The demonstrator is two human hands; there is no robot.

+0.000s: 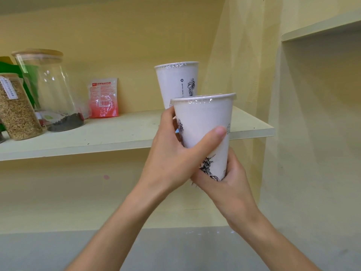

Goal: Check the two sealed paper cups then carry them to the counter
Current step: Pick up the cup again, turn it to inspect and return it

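Note:
Both my hands hold a white sealed paper cup (205,122) with black line drawings, upright in front of the shelf. My left hand (175,153) wraps its side, thumb across the front. My right hand (228,178) cups its bottom from below. A second sealed paper cup (175,83) of the same kind stands on the pale shelf (117,133) just behind the held one, its lower part hidden. Clear film covers both rims.
On the shelf's left stand a glass jar (52,90) with a wooden lid and dark leaves, a jar of grain (15,110) and a red packet (103,96). A yellow wall lies behind, another shelf (320,26) upper right, and a grey surface (48,251) below.

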